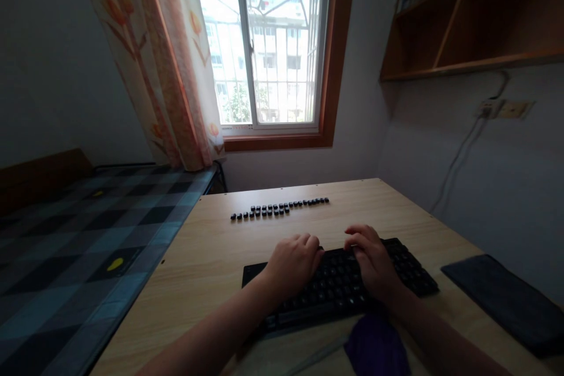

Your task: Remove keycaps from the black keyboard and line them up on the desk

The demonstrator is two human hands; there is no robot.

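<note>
A black keyboard [335,279] lies at a slant on the light wooden table, partly covered by both forearms and hands. My left hand [293,264] rests over its left and middle part, fingers curled together at the far edge; what lies under the fingertips is hidden. Above the right part of the keyboard is my right hand [372,261], its bent fingers and thumb apart near the top row of keys. Beyond the keyboard, several small black keycaps [268,210] stand in staggered lines on the table.
A purple cloth item [376,346] and a thin grey tool [319,355] lie nearest me. At the right is a dark flat pouch [506,299]. A bed with a checked cover [145,223] adjoins the table's left edge. Shelves [467,23] hang on the right wall.
</note>
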